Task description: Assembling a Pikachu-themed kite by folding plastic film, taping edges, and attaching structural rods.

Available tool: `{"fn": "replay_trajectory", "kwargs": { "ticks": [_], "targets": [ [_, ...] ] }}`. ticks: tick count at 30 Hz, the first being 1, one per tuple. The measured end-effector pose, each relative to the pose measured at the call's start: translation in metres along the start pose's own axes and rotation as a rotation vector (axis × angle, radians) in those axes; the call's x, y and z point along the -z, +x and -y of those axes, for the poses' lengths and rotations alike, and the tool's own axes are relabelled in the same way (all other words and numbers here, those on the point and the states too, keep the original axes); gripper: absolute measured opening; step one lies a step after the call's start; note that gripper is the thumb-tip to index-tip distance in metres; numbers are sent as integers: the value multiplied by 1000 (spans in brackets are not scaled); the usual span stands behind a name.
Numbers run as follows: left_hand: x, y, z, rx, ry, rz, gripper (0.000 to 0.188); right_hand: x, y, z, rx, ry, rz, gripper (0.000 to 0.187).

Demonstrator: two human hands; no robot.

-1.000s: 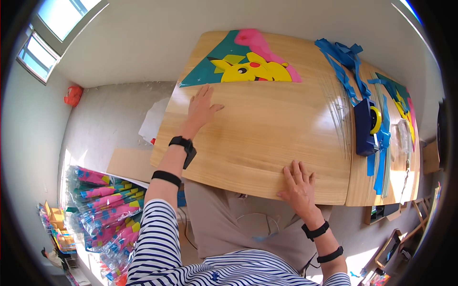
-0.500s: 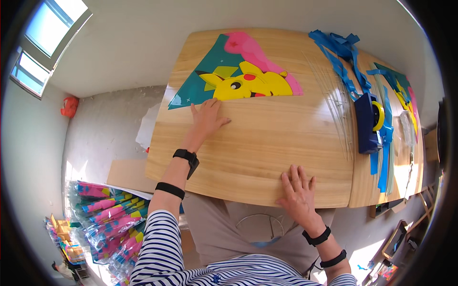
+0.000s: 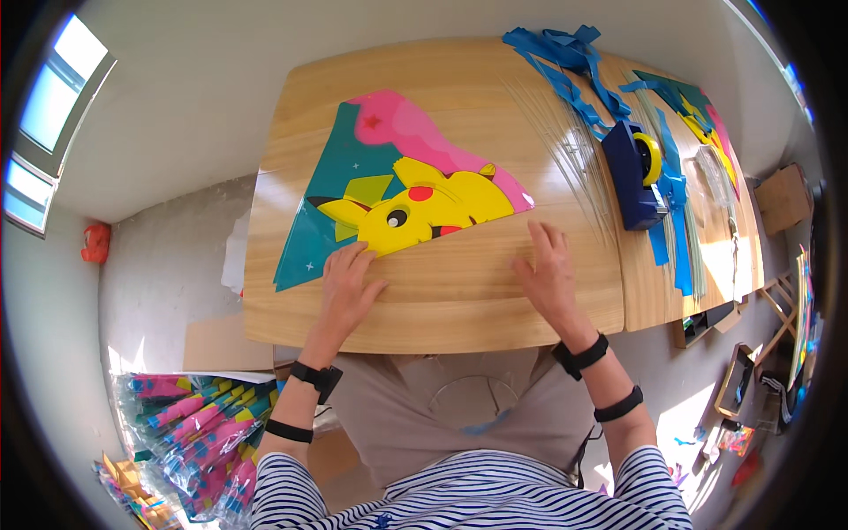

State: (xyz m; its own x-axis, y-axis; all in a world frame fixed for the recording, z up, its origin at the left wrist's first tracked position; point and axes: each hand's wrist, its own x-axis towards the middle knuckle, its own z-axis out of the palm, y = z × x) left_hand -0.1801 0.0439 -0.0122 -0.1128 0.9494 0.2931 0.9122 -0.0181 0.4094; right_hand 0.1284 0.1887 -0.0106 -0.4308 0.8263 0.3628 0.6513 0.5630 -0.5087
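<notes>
The triangular kite sheet (image 3: 389, 199), teal and pink with a yellow cartoon figure, is lying flat on the wooden worktop (image 3: 459, 300) in the upper middle of the frame. The left hand (image 3: 346, 291) is pressing its lower edge with fingers spread and empty; the right hand (image 3: 549, 272) is resting open just beside its right tip. Judging by this, assembly is only starting: the thin rods (image 3: 565, 150), blue strips (image 3: 565, 62) and tape dispenser (image 3: 634, 172) at upper right are lying untouched.
</notes>
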Motion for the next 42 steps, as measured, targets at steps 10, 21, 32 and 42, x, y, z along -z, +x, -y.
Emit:
{"fn": "replay_trajectory", "kwargs": {
  "ticks": [10,21,32,42],
  "targets": [
    [-20,31,-11,56,-1,-43,47,-38,96,-21,-486,-96,135,31],
    [-26,35,-6,-5,71,-112,38,-17,135,6,-527,719,66,19],
    [-6,10,32,109,94,-294,42,17,102,-34,-536,506,46,23],
    [25,-31,56,654,81,-147,47,12,9,-82,-435,167,66,37]
  ]
}}
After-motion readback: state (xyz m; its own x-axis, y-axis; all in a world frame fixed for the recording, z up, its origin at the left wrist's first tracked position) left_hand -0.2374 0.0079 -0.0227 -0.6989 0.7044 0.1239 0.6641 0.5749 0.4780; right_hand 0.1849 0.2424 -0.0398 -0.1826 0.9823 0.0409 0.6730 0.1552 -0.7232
